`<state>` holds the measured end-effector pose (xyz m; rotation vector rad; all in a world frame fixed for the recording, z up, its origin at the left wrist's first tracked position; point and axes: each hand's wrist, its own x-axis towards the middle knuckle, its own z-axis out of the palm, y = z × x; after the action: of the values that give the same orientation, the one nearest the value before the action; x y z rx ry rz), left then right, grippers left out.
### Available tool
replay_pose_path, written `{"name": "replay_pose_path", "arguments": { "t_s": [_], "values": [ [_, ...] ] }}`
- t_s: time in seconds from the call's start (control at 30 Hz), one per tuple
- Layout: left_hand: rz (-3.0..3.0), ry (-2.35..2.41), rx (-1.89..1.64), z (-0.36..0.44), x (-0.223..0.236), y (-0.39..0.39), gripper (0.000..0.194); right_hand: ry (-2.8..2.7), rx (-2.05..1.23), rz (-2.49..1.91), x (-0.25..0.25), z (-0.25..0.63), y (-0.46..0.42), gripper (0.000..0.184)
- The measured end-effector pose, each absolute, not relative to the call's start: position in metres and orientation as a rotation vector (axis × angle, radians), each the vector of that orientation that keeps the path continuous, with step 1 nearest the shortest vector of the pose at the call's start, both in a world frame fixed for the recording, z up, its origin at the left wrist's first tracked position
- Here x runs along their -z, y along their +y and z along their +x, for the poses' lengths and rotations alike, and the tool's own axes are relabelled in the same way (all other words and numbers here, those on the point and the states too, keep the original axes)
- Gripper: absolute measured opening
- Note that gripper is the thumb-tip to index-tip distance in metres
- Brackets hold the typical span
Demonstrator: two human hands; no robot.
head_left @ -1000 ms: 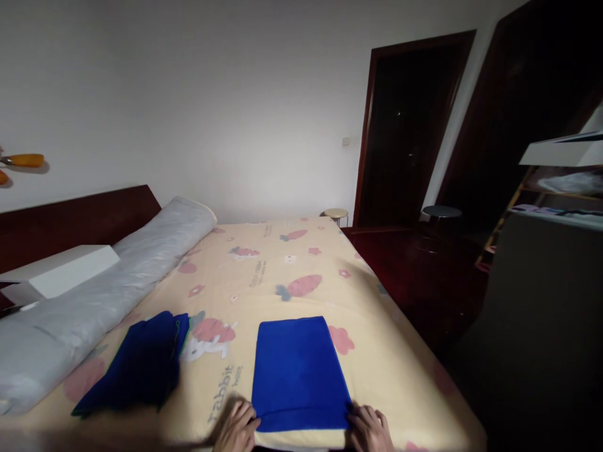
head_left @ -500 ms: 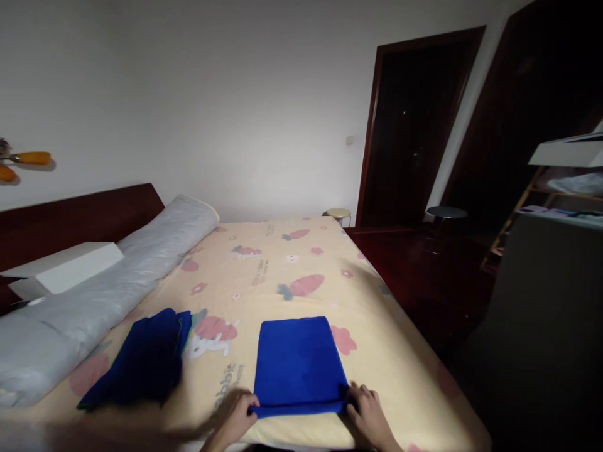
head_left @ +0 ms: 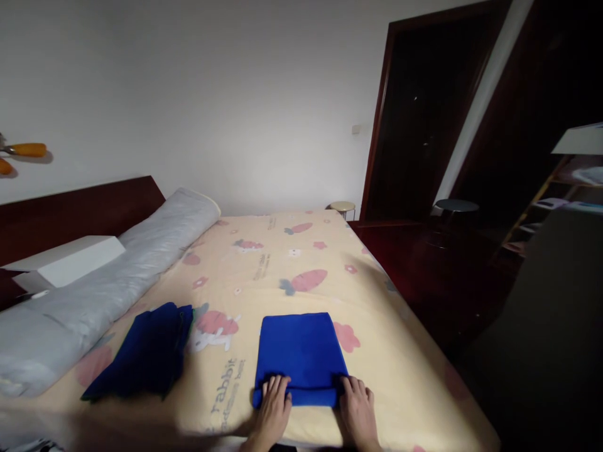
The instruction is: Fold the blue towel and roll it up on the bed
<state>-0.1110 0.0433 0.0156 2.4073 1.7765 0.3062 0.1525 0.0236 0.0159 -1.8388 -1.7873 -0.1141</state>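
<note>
A bright blue folded cloth [head_left: 301, 351] lies on the yellow bedsheet [head_left: 282, 263] near the bed's front edge. My left hand [head_left: 273, 408] rests on its near left corner, fingers stretched flat over the rolled near edge. My right hand [head_left: 357, 409] presses the near right corner, fingers also laid forward on the fabric. A second, darker blue cloth [head_left: 144, 359] lies loosely folded to the left, untouched.
A long grey bolster [head_left: 113, 276] runs along the dark wooden headboard [head_left: 80, 210] at left, beside a white box [head_left: 66, 258]. Two round stools [head_left: 342, 207] stand past the bed by a dark doorway [head_left: 424, 119]. A shelf unit [head_left: 565, 188] is at right.
Both hands have moved forward, folding the cloth's near edge over onto itself. The cloth looks shorter now. The camera has shifted slightly right.
</note>
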Motion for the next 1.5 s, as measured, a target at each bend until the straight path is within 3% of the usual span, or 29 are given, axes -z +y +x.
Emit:
{"name": "replay_pose_path", "arguments": {
  "t_s": [0.13, 0.27, 0.47, 0.63, 0.77, 1.0, 1.17, 1.3, 1.5],
  "values": [
    [2.467, 1.889, -0.482, -0.119, -0.002, 0.044, 0.040, -1.674, 0.049, -1.852, -0.008, 0.167, 0.019, 0.026],
    [2.516, 2.018, -0.695, -0.109, -0.004, 0.045, 0.031, -1.696, 0.098, -1.799, -0.008, 0.153, 0.012, 0.035],
    [2.458, 2.157, -0.770, -0.088, -0.005, 0.042, 0.035, -2.159, 0.077, -1.414, 0.000, 0.080, 0.004, 0.057],
    [2.954, 1.665, -0.740, -0.096, 0.005, 0.029, 0.051, -2.147, 0.126, -1.400, 0.020, 0.066, 0.009, 0.067],
    [3.055, 1.566, -0.616, -0.117, 0.014, 0.023, 0.065, -2.140, 0.119, -1.385, 0.025, 0.088, 0.013, 0.065],
    [2.925, 1.820, -0.586, -0.167, -0.005, 0.020, 0.064, -2.013, 0.130, -1.663, 0.023, 0.162, -0.002, 0.061],
    [2.916, 1.844, -0.709, -0.126, 0.009, 0.021, 0.069, -1.936, 0.273, -1.644, 0.026, 0.132, 0.008, 0.063],
    [3.017, 1.660, -0.873, -0.086, 0.040, 0.026, 0.075, -2.119, 0.328, -1.312, 0.043, 0.094, 0.022, 0.061],
    [3.133, 1.599, -0.694, -0.153, 0.031, 0.031, 0.066, -1.920, 0.421, -1.509, 0.072, 0.144, 0.013, 0.050]
  ]
}}
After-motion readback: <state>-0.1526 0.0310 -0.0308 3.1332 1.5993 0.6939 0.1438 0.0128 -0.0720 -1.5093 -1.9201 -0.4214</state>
